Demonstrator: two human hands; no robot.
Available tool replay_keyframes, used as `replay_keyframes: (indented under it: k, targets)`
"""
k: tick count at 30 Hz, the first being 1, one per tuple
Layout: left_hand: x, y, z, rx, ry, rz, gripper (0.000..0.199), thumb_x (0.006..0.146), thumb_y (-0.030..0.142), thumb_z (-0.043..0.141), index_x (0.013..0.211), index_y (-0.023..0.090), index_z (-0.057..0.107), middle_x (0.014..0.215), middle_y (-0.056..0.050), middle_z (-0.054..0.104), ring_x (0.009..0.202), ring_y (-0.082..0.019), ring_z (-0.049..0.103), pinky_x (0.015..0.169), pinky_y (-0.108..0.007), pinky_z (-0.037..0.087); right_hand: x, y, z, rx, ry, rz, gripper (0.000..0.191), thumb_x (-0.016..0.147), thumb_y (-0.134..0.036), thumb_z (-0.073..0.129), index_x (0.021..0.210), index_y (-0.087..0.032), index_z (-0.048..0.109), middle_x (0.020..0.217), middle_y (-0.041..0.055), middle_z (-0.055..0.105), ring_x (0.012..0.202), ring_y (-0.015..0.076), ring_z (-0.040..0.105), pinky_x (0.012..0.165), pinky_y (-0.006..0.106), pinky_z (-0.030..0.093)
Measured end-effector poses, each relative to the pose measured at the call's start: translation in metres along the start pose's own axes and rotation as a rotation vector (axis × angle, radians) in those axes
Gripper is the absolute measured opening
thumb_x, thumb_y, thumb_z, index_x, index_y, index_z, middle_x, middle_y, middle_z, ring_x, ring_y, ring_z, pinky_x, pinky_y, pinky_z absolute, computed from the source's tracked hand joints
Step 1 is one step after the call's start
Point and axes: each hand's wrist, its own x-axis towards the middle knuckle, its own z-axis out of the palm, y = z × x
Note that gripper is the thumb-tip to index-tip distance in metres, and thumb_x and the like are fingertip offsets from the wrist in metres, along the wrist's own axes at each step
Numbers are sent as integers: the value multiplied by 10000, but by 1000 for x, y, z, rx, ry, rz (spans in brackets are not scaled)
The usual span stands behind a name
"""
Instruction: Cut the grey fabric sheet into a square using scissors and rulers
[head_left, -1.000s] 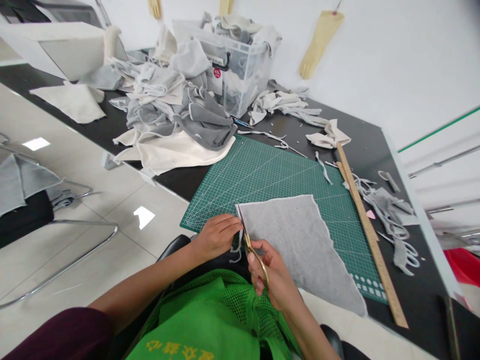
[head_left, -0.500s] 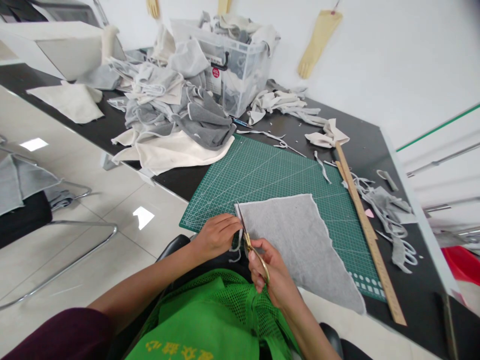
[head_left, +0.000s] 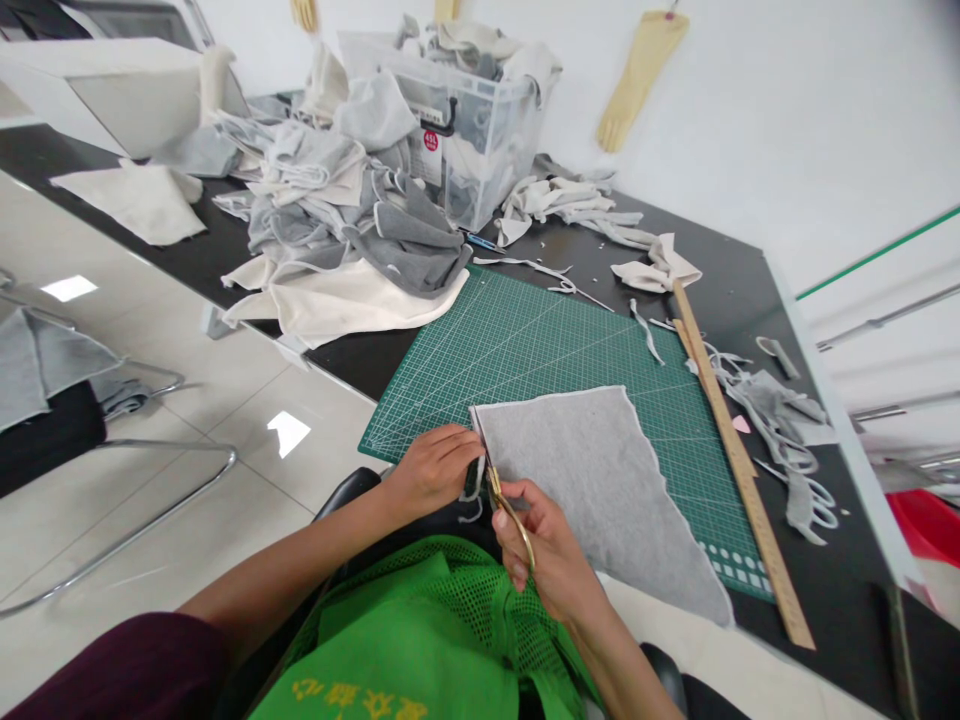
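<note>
A grey cloth piece [head_left: 585, 470] lies on the green cutting mat [head_left: 540, 330], its lower part hanging past the table's front edge. My right hand [head_left: 536, 535] is closed round the handles of gold-handled scissors [head_left: 496, 487], whose blades lie along the cloth's left edge. Beside the blades, my left hand [head_left: 435, 470] pinches the narrow edge strip [head_left: 475, 482] of the cloth, and the strip's loose end dangles below the fingers. How far apart the blades stand is hard to make out.
Left of the mat rises a heap of grey and cream cloths [head_left: 322, 210], with a clear plastic bin [head_left: 480, 130] full of cloth behind. A wooden ruler [head_left: 735, 450] crosses the mat's right side. Further right lie scraps and white-handled scissors [head_left: 821, 505]. A chair [head_left: 52, 440] stands at left.
The scissor handles and my right hand's fingers have shifted very slightly to the left, the handles looking closer together. My left hand keeps its place at the strip.
</note>
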Motion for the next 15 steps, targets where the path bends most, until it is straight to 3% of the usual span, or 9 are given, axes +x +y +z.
replay_keyframes:
  k: [11,15]
  targets:
    - [-1,-2,2,7,29,19,268,927,61,506,1122,166,657,1086,-97,750,1038,-220,701,969,-414,595,-1,-1,-3,-29,-2,20,462,855,-517,782,1124,-199,582,497,-139,457,334,38,348,344,149,308]
    - [1,0,0,37,51,25,249,908,65,556,1101,173,669,1089,-87,755,1116,-238,685,1008,-431,589,-1,-1,-1,10,7,24,433,860,-504,784,1102,-203,588,500,-146,430,339,31,326,337,139,322]
